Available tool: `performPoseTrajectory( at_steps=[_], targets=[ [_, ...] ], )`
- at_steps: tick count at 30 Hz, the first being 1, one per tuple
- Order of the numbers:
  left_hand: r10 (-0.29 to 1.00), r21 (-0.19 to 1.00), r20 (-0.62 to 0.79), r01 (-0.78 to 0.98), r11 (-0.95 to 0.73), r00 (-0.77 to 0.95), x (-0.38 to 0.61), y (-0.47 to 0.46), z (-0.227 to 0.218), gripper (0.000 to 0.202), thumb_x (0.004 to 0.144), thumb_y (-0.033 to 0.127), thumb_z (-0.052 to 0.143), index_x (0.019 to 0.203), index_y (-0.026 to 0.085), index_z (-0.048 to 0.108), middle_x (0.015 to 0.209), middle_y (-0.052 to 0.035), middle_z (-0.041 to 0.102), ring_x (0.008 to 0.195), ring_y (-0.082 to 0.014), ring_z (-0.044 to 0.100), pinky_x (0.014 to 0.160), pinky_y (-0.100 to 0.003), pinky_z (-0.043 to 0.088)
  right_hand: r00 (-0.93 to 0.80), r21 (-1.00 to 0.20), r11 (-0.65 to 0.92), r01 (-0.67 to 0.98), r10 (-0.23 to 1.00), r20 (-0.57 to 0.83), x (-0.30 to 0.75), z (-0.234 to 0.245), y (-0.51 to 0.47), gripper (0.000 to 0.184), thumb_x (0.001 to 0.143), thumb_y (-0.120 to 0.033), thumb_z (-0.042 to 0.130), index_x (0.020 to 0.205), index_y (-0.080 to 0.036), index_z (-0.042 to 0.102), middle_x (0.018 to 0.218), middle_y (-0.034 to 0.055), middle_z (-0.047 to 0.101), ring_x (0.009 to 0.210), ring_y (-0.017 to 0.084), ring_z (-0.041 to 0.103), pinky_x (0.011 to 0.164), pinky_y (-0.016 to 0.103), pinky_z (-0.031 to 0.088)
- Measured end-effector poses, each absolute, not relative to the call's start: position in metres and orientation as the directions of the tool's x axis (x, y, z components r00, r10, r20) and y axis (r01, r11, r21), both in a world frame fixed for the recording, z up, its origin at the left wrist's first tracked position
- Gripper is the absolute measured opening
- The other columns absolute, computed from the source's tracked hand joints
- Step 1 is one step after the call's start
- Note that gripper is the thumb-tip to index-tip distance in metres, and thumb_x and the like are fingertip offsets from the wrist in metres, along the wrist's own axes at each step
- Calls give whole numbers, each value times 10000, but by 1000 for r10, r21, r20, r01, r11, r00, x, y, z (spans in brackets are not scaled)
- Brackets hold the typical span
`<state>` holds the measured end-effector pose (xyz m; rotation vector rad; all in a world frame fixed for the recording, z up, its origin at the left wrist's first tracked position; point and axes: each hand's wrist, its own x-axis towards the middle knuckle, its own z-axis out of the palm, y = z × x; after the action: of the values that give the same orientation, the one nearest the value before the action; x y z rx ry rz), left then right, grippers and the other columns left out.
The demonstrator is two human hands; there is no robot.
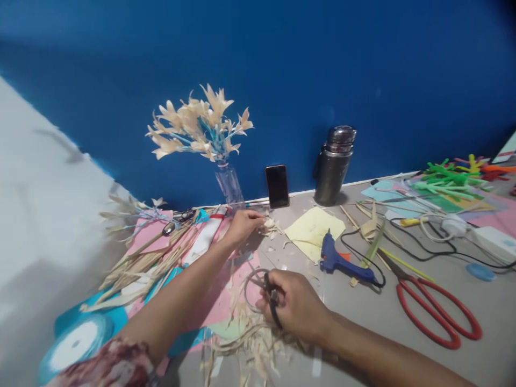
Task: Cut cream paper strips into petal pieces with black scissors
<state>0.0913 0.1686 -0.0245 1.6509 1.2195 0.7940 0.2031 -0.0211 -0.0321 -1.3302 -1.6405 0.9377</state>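
Note:
My left hand (243, 224) reaches forward across the table, its fingers pinched on a small cream husk flower piece (271, 226) lying near the blue wall. Closer to me, my right hand (293, 304) is closed around a small pair of grey-handled scissors (258, 286) held just above a heap of cream husk strips (246, 339). Pink paper sheets (226, 301) lie under both arms.
A clear bottle with cream husk flowers (201, 127) stands by the wall, beside a phone (277, 186) and a steel flask (334, 164). A blue glue gun (342, 260), big red scissors (437, 309), cables, a yellow sheet (313, 231) and coloured craft pieces (451, 184) lie at the right. A ribbon spool (76, 342) sits near left.

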Motion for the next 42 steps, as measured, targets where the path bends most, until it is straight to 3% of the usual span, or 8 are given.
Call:
performPoseTrajectory(
  at_steps=[4,10,13,19,23,27,31,42],
  targets=[
    [953,913,82,362,-189,291,86,169,-13,104,615,230,731,666,144,699,561,10,615,512,-96,482,510,-226,347,-99,-910,133,393,990,102,209,-34,-15,96,677,-194,680,662,-185,585,598,-51,548,549,100,421,532,212,301],
    [946,930,55,328,-165,321,26,117,13,187,738,335,668,727,149,649,596,9,596,486,-84,461,476,-223,323,9,-996,-29,85,1000,-28,227,-25,-6,278,688,-421,737,678,-156,651,609,-4,607,560,135,523,508,228,392],
    [937,931,-58,356,-73,344,0,84,8,132,761,282,616,799,158,636,626,6,601,497,-94,484,485,-225,344,121,-994,2,107,993,15,237,-23,0,342,713,-485,721,650,-155,653,597,10,617,549,134,522,493,230,388],
    [921,934,-95,354,-48,377,-20,49,-1,217,767,210,444,550,200,436,479,35,384,452,-104,391,473,-245,317,163,-973,8,231,986,47,240,-33,7,446,705,-582,709,623,-147,656,548,8,589,498,115,471,456,229,336],
    [920,765,-84,616,-186,383,-15,44,1,240,788,227,438,557,195,494,505,20,492,503,-121,447,514,-248,335,172,-964,-33,265,985,14,239,-36,9,447,692,-581,714,644,-139,666,582,32,634,514,124,499,459,231,351],
    [888,656,-43,683,-321,458,-5,40,-13,194,781,219,479,674,178,636,661,-16,654,644,-155,567,608,-254,386,180,-950,-22,311,983,36,243,-40,13,430,715,-567,701,662,-140,676,602,40,651,521,129,516,461,229,356],
    [904,636,-68,716,-286,421,-1,38,-35,164,782,219,509,729,180,660,575,-23,615,584,-168,543,582,-268,371,153,-938,8,346,986,65,246,-50,16,413,710,-547,726,697,-137,686,617,36,663,545,135,539,484,228,372],
    [912,494,-42,802,-336,408,2,38,-49,171,795,286,531,717,205,660,765,-44,672,685,-197,574,605,-290,352,87,-920,21,391,994,60,240,-52,14,338,714,-466,747,715,-142,651,587,-18,584,534,118,491,512,227,377]
  ],
)
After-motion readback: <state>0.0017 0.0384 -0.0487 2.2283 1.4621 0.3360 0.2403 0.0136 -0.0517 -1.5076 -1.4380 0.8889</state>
